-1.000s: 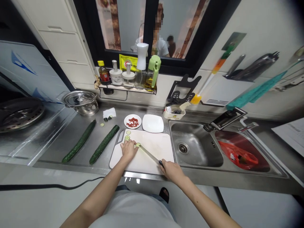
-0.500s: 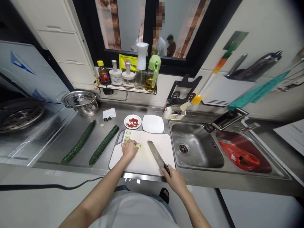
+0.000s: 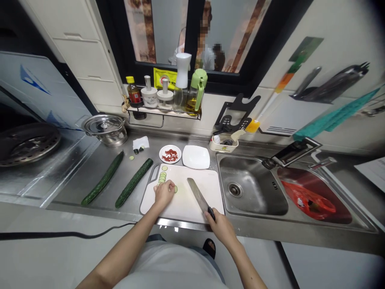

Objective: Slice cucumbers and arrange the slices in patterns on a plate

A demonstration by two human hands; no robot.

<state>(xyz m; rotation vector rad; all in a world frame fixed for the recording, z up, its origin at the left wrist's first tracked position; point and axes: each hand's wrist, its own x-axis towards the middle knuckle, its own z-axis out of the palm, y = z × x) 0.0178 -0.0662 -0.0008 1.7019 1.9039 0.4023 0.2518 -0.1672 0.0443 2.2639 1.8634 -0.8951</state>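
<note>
My left hand (image 3: 164, 194) is over the left part of the white cutting board (image 3: 186, 206). Its fingers are curled in on the near end of a short row of cucumber slices (image 3: 163, 176), partly covering them. One single slice (image 3: 176, 188) lies just right of the fingers, and another slice (image 3: 164, 168) is at the top of the row. My right hand (image 3: 221, 224) grips the black handle of a kitchen knife (image 3: 197, 194), whose blade lies flat along the board, tip pointing away. Two whole cucumbers (image 3: 134, 183) (image 3: 103, 179) rest on the counter left of the board.
Behind the board stand a plate of chopped red pieces (image 3: 170, 155) and a white square plate (image 3: 196, 157). The sink (image 3: 252, 188) is on the right, with a red plastic bag (image 3: 309, 200) in its second basin. A steel pot (image 3: 106, 130) stands at the back left.
My left hand has drawn slightly towards me and its fingers have curled in, so more of the slice row shows. The knife stays in my right hand, nearly still. The view has shifted slightly.
</note>
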